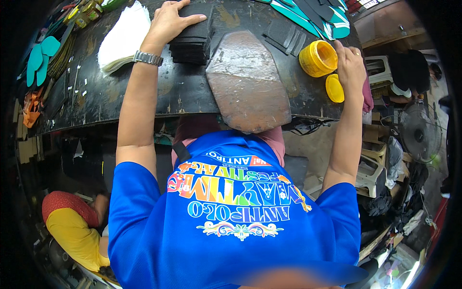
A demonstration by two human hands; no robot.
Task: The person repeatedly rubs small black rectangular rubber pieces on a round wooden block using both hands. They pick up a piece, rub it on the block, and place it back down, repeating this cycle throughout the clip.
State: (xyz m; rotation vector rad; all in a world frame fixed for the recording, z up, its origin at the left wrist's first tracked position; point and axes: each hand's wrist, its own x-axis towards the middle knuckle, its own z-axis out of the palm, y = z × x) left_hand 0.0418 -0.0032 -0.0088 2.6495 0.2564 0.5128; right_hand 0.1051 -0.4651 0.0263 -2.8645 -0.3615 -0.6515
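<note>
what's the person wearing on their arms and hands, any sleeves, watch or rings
Both forearms are bare. Short bright blue sleeves of a printed shirt end above the elbows. The left hand has a silver metal-link wristwatch on its wrist. The right hand wears no watch or glove; a thin ring may sit on one finger, too small to be sure.

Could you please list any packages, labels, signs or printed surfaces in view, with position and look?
Yellow tub: round, open, on the dark bench beside the right hand.
Yellow lid: round, flat, just below the tub.
Blue shirt: multicoloured printed lettering across the chest.
No signs or screens show.
</note>
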